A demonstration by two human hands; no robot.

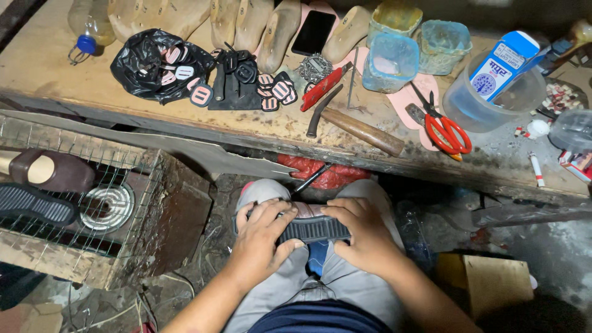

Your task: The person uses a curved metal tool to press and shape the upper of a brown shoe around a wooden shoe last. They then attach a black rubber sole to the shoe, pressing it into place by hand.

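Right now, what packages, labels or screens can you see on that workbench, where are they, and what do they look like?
Carton: tall blue and white box with a round emblem, standing tilted in a clear plastic tub at the bench's right.
Phone: flat black rectangle, screen dark, lying among the wooden shoe lasts at the back.
Small packet: red and white, at the far right edge, partly cut off.
Bottle: clear plastic, blue cap, back left; no label visible.

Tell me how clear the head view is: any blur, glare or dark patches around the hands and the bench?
Head view: the left hand and right hand on the ridged shoe sole are sharp and evenly lit; the workbench is bright with no strong glare; the lower right floor falls into deep shadow; wide-angle bowing curves the bench edge; the far corners look soft.
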